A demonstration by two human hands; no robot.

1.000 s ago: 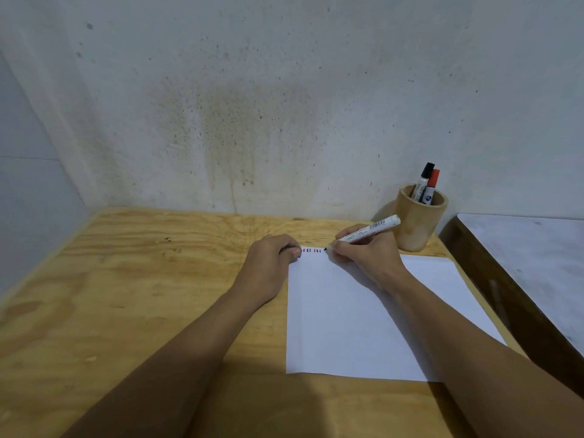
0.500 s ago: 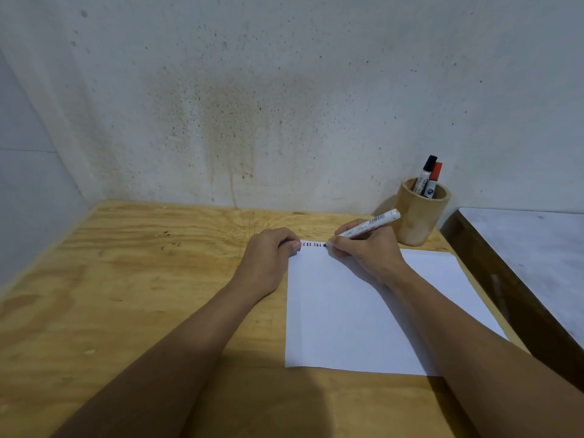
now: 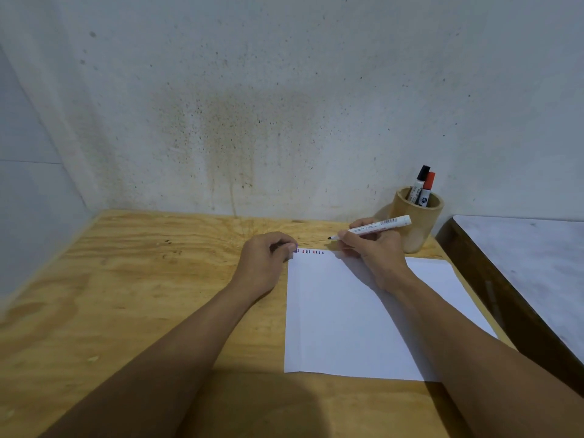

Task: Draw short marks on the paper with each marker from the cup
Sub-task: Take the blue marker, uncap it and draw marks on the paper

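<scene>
Marker (image 3: 373, 228) lifted off paper (image 3: 341, 311), gripped in right hand (image 3: 373, 251)

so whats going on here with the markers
A person is testing markers on a sheet of paper on a wooden table. The right hand holds an uncapped marker, tip lifted just past the paper's top edge. The left hand is closed by the paper's corner. Two capped markers stand in the cup.
</scene>
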